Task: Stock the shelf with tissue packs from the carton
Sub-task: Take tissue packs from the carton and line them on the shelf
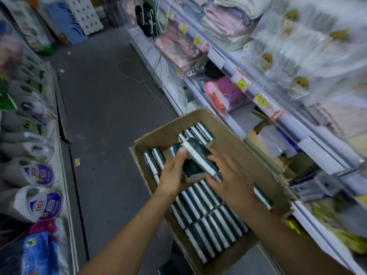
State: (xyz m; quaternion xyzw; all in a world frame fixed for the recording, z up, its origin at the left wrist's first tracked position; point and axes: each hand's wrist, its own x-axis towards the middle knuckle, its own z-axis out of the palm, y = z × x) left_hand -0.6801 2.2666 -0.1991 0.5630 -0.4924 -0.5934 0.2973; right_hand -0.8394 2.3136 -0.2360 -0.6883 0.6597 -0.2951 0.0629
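Green-and-white tissue packs (195, 161) are lying slantwise between both grips: left hand (174, 172) and right hand (230, 179) clamping them above the carton (198, 120), shelf (309, 133) rightward.

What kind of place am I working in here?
Likely a shop aisle: price tags along the shelf edges, packaged toilet rolls opposite, and an open carton of tissue packs being unpacked.

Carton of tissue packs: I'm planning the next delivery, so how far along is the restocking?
Early to midway, apparently. Done: the carton shows a bare gap at its far end, so some packs are seemingly out. In hand: the left hand and right hand hold a few green-and-white tissue packs above it. Left: rows of packs still fill most of the carton.
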